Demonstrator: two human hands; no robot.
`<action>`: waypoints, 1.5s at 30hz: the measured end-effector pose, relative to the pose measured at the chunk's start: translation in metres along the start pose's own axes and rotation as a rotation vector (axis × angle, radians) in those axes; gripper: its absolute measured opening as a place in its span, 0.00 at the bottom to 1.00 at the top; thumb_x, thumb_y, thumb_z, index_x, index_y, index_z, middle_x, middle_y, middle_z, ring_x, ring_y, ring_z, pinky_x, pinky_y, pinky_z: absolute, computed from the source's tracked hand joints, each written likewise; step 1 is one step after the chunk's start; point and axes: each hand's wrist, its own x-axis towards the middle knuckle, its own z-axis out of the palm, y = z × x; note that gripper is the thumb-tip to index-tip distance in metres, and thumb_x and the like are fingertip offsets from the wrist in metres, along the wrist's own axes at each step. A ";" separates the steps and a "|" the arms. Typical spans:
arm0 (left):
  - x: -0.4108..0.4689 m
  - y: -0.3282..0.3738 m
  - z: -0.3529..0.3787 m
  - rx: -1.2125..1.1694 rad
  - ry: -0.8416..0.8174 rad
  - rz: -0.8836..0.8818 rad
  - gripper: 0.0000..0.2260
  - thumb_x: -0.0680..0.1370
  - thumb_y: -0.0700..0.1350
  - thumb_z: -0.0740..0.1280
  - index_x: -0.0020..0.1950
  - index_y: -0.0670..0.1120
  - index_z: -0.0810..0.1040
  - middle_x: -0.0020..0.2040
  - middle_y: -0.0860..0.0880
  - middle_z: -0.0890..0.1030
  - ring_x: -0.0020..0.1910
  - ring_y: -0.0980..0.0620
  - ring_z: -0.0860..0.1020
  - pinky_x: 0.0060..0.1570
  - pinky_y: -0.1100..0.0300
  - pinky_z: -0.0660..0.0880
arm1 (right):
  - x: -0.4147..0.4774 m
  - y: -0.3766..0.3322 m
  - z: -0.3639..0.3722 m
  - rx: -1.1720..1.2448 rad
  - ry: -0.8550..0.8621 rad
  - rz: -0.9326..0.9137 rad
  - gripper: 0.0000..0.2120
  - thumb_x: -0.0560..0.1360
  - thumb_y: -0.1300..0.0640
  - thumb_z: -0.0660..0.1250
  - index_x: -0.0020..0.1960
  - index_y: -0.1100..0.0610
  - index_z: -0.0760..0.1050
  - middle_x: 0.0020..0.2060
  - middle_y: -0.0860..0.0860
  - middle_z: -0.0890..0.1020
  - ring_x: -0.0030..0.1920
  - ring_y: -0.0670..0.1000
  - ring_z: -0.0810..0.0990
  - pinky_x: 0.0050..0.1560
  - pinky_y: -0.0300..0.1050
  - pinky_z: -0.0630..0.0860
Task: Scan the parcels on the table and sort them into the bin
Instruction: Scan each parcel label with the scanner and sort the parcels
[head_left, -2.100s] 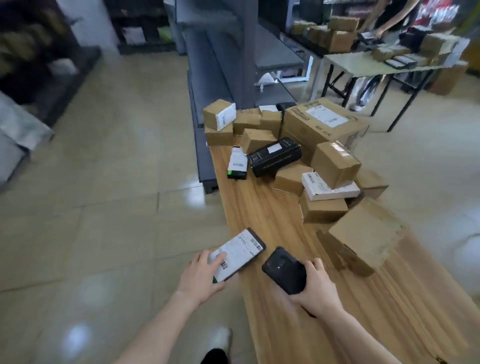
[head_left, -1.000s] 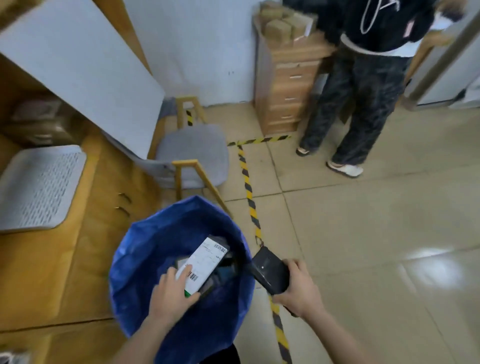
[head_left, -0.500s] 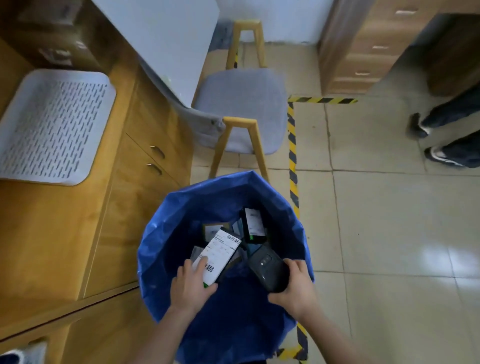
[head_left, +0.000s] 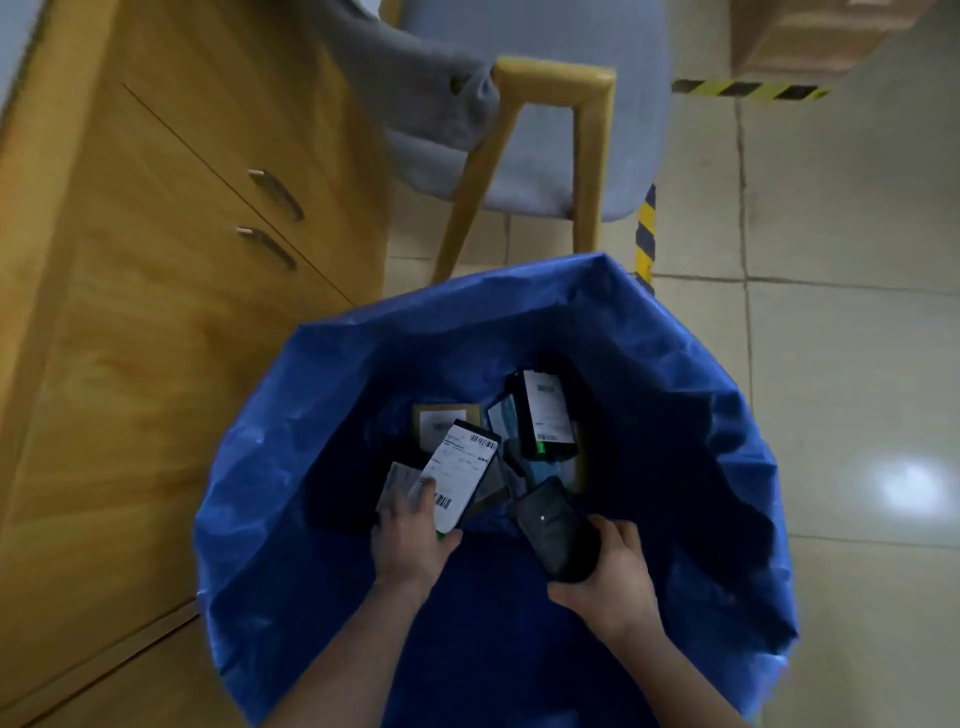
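Observation:
Both my hands reach down into the bin lined with a blue bag (head_left: 322, 415). My left hand (head_left: 410, 540) grips a flat black parcel with a white barcode label (head_left: 460, 480) by its lower end, holding it inside the bag's mouth. My right hand (head_left: 613, 571) holds the black handheld scanner (head_left: 556, 530), tilted up to the left. Several parcels lie at the bottom of the bag, among them a black one with a white label (head_left: 545, 413) and a brown one (head_left: 441, 423).
A wooden cabinet with two drawer handles (head_left: 182, 270) stands at the left, close to the bin. A grey padded chair with wooden legs (head_left: 545, 140) stands behind the bin. Yellow-black floor tape (head_left: 645, 228) runs over the tiled floor on the right.
I turned from the parcel table to the blue bin. Both hands have gone deeper into the bag, with the labelled parcel lower and the view closer.

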 end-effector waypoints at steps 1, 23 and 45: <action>0.009 -0.001 0.008 -0.006 0.004 -0.010 0.35 0.73 0.63 0.67 0.75 0.54 0.57 0.71 0.40 0.61 0.65 0.41 0.67 0.57 0.48 0.74 | 0.009 0.003 0.008 -0.007 -0.004 0.005 0.44 0.58 0.51 0.78 0.71 0.53 0.65 0.62 0.47 0.64 0.58 0.53 0.74 0.59 0.57 0.75; 0.079 -0.007 0.052 0.105 -0.166 0.083 0.39 0.77 0.58 0.66 0.79 0.56 0.43 0.79 0.45 0.41 0.78 0.43 0.47 0.74 0.43 0.55 | 0.080 0.002 0.075 -0.052 -0.065 0.053 0.42 0.60 0.50 0.79 0.70 0.55 0.66 0.63 0.49 0.64 0.60 0.54 0.73 0.61 0.59 0.74; -0.128 0.087 -0.191 0.236 0.155 0.500 0.19 0.80 0.53 0.60 0.70 0.50 0.65 0.60 0.48 0.71 0.58 0.48 0.72 0.51 0.54 0.75 | -0.156 -0.041 -0.127 0.140 0.224 -0.034 0.42 0.56 0.49 0.72 0.69 0.52 0.65 0.59 0.46 0.66 0.58 0.51 0.74 0.57 0.49 0.75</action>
